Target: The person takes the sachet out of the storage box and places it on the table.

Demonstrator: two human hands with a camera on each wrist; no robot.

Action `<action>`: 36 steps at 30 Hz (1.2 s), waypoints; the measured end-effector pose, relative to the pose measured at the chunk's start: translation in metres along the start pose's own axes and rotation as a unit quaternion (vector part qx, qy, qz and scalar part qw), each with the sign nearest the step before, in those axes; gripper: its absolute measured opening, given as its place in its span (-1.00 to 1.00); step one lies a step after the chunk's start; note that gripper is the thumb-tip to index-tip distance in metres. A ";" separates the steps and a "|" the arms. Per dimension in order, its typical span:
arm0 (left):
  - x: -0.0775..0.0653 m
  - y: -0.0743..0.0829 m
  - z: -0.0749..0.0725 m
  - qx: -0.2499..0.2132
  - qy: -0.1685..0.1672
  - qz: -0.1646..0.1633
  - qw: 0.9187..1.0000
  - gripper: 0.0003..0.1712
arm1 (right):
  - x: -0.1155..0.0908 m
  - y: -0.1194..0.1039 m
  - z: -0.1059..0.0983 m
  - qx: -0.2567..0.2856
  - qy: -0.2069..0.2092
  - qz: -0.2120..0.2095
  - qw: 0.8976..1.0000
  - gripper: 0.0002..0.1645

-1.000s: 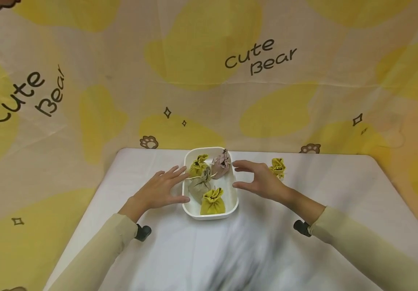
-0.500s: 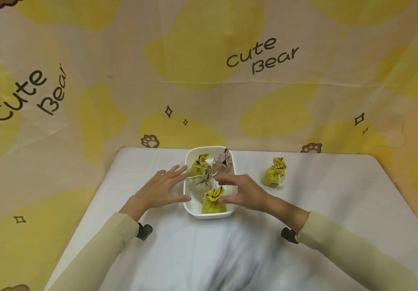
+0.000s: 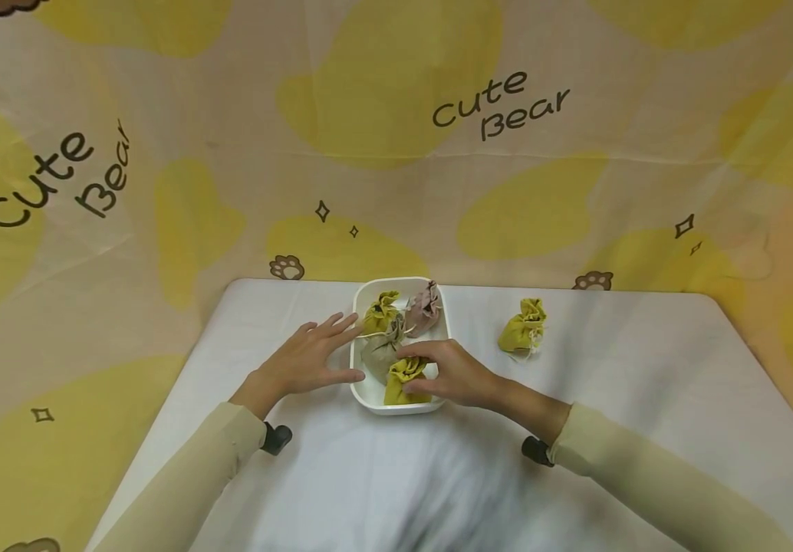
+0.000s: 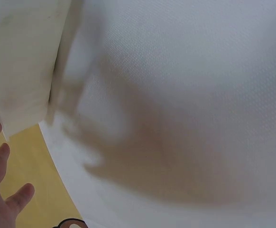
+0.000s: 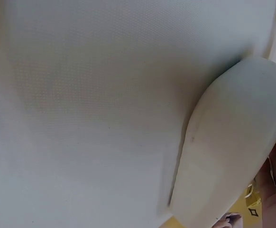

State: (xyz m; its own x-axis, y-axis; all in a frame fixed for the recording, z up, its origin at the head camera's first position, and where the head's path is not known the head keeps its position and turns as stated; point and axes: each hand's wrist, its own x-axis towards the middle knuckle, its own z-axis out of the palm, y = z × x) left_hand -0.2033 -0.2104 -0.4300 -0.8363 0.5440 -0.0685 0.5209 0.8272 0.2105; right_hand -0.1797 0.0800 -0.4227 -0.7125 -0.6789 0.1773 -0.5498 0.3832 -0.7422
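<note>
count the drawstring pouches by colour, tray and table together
yellow drawstring pouches: 3
grey-beige drawstring pouch: 1
dusty pink drawstring pouch: 1
total: 5

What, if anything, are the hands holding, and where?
Left hand: nothing. Right hand: around the gathered neck of the near yellow pouch, but whether it actually grips can't be told.

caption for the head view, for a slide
Right hand around the front yellow pouch in a white tray, left hand at its edge.
</note>
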 end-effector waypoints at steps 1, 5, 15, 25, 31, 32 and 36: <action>0.000 0.000 0.000 0.001 0.001 0.001 1.000 0.06 | 0.000 0.000 0.000 0.000 0.002 -0.001 1.000 -0.42; 0.001 -0.001 0.001 0.001 -0.001 -0.001 1.000 0.06 | 0.001 0.000 0.002 0.009 0.007 -0.012 1.000 -0.51; 0.001 -0.001 0.000 0.007 -0.006 -0.001 1.000 0.06 | 0.001 -0.002 0.002 0.030 0.012 -0.018 0.999 -0.61; 0.000 0.000 -0.001 0.014 0.001 0.007 1.000 0.06 | 0.003 -0.008 0.000 0.041 0.004 -0.018 0.999 -0.63; 0.001 0.001 -0.002 0.014 0.005 0.013 1.000 0.06 | 0.003 -0.010 -0.004 0.029 0.009 -0.033 0.999 -0.64; 0.001 0.001 -0.002 0.014 0.004 0.012 1.000 0.06 | 0.004 -0.010 -0.004 0.025 0.010 -0.036 0.999 -0.64; 0.000 0.001 -0.002 0.015 0.003 0.011 1.000 0.06 | 0.004 -0.011 -0.008 0.015 0.017 -0.047 0.999 -0.63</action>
State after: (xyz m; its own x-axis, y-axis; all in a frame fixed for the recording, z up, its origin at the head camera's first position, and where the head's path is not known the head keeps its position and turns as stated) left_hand -0.2032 -0.2093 -0.4279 -0.8252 0.5618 -0.0587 0.5442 0.8187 0.1833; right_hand -0.1795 0.0778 -0.4086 -0.6734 -0.6887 0.2686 -0.6019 0.3000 -0.7400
